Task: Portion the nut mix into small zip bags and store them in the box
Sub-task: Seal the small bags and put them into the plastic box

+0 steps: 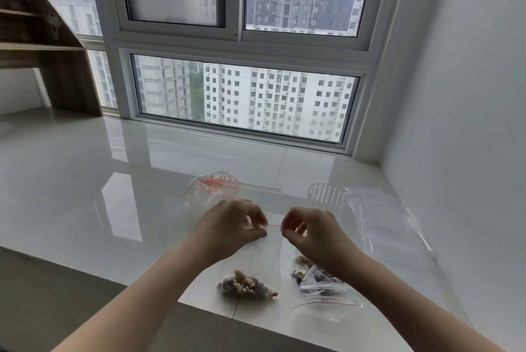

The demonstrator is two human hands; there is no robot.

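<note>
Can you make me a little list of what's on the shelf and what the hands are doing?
left hand: pinching the left end of a small bag's zip strip
right hand: pinching the right end of it
held bag: clear, nuts at its bottom
second bag: nuts inside, lying under the right arm
big bag: red print, behind the hands
cup: clear, ribbed
empty bags: far right
box: not seen

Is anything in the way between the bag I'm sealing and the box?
Cannot tell: no box shows in this view. Both hands, left hand and right hand, already pinch the zip strip of the small zip bag, with nothing between them.
</note>
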